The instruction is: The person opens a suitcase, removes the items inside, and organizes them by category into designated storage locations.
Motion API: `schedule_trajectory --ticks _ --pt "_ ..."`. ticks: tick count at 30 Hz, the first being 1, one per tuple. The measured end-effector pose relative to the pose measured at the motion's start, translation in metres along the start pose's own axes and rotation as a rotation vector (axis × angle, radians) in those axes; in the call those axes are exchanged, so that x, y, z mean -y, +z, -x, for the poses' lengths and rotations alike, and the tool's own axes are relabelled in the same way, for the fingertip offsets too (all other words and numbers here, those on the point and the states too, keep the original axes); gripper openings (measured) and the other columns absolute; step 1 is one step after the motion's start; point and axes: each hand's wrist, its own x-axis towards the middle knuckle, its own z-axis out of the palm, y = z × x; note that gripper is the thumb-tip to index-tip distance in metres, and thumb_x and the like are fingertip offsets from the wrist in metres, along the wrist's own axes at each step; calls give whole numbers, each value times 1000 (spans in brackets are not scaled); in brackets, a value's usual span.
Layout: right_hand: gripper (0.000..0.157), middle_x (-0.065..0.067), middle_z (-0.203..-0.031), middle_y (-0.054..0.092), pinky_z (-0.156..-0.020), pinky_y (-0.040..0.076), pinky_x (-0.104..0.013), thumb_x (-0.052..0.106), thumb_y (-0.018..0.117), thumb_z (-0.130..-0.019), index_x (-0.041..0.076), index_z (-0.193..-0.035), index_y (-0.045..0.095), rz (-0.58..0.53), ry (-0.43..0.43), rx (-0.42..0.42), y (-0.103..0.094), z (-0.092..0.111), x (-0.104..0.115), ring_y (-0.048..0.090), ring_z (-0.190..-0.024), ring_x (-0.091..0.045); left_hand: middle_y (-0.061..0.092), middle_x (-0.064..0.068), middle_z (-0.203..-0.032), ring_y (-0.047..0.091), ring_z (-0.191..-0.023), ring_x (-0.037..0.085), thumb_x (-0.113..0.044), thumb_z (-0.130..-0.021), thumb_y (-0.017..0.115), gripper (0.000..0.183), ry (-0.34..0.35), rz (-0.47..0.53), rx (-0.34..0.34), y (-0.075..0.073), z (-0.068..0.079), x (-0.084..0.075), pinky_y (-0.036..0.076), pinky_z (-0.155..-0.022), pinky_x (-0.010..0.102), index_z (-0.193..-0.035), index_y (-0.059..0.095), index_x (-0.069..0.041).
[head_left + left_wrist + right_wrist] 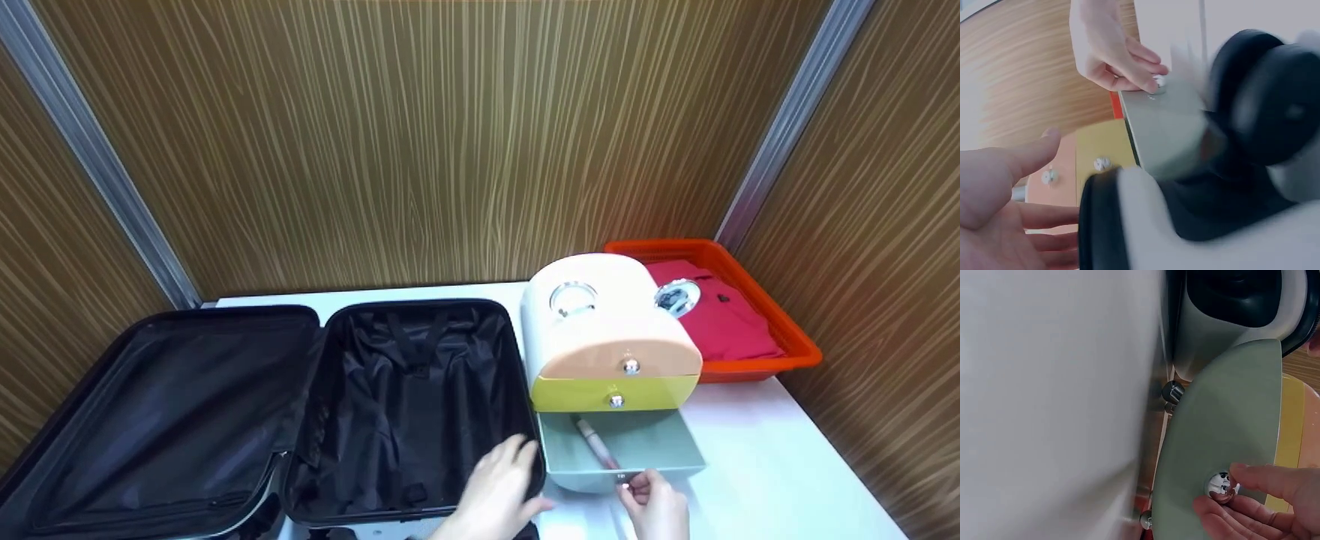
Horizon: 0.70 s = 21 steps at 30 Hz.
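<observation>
A small rounded cabinet with a white body [592,285] stands beside the suitcase, its green bottom drawer [660,442] pulled out. My right hand [656,504] pinches that drawer's round metal knob [1220,487] between thumb and fingers. A slim tube with a pale cap [595,442] lies inside the drawer. My left hand [499,487] is over the front right corner of the open black suitcase [420,405], fingers spread and nothing in them. In the left wrist view, the suitcase's wheels [1275,101] show blurred beside the drawer.
Behind the cabinet at the right, an orange basket [795,346] holds folded red cloth [720,315]. The suitcase's other half [180,412] lies open at the left. Above the green drawer are a yellow drawer [577,396] and a peach drawer [585,361], both closed. Wood-patterned walls [420,150] enclose the white table [772,450].
</observation>
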Motion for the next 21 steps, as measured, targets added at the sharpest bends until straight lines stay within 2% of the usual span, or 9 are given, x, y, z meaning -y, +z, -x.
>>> schedule_trajectory --ticks 4,9,14,21 --pt "14 -11 -64 61 -56 50 -30 2 68 -69 -2 -67 54 -3 13 17 5 -9 2 61 -59 -22 54 11 -104 54 -94 23 -36 -68 71 57 -10 -18 -81 0 28 20 45 -74 34 -110 55 0" --pt "15 -13 -66 62 -60 50 -34 2 69 -70 -3 -69 55 -15 23 42 11 -22 4 61 -62 -25 60 3 -85 60 -75 15 -26 -67 72 34 55 -27 -186 5 51 40 44 -60 25 -92 63 -6" --pt "14 -11 -64 61 -56 50 -33 2 68 -70 -2 -68 55 -16 -5 32 19 -36 4 61 -60 -23 62 -4 -73 59 -66 7 -20 -67 71 15 106 -11 -248 9 58 48 38 -53 18 -79 65 -14" --pt "13 -12 -63 61 -54 49 -34 1 68 -70 -3 -69 55 -10 -36 -6 32 -53 4 59 -57 -23 60 -6 -68 57 -63 5 -19 -65 71 13 163 -10 -347 17 59 50 37 -52 16 -76 65 -14"
